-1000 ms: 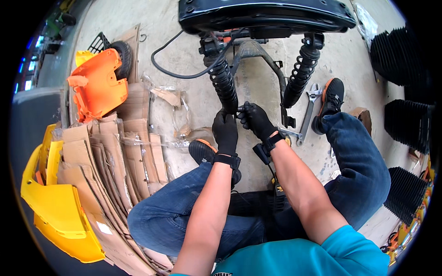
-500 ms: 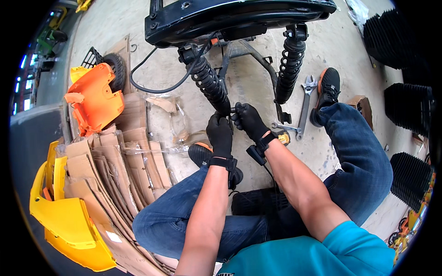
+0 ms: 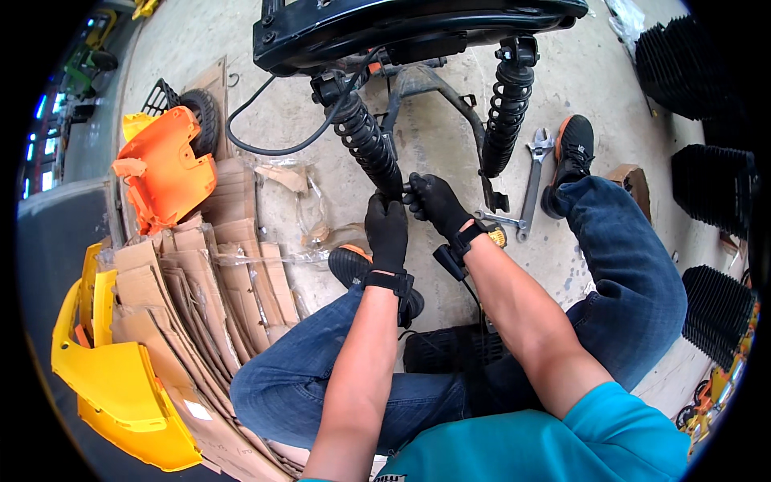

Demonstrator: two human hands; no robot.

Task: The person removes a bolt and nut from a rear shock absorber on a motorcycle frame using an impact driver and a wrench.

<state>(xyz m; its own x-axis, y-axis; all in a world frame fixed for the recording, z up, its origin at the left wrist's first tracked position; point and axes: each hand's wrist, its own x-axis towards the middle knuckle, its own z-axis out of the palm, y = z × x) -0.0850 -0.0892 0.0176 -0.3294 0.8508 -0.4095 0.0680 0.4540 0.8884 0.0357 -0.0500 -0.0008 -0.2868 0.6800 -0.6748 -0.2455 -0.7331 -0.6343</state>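
My gloved left hand point(image 3: 387, 233) is closed at the lower end of the left black coil-spring shock point(image 3: 365, 145), which hangs from a black metal frame point(image 3: 422, 24). My gloved right hand point(image 3: 430, 199) is closed beside that same end, fingertips against a small part that I cannot make out. A second shock point(image 3: 507, 104) hangs to the right, next to a bent tube bracket point(image 3: 467, 108). A black cable point(image 3: 273, 149) loops at the left. An adjustable wrench point(image 3: 535, 185), a smaller spanner point(image 3: 499, 219) and a yellow tool point(image 3: 496, 235) lie right of my hands.
Flattened cardboard point(image 3: 201, 313), yellow panels point(image 3: 120, 377), an orange panel point(image 3: 169, 169) and a tire point(image 3: 205, 120) lie at the left. Stacks of black ridged parts point(image 3: 707, 189) stand at the right. My bent legs point(image 3: 622, 273) and shoes point(image 3: 574, 161) surround the work area.
The view has shifted, so the frame and shocks sit further left than a second ago. Both hands stay at the shock's lower end, with the right hand's fingers slightly moved.
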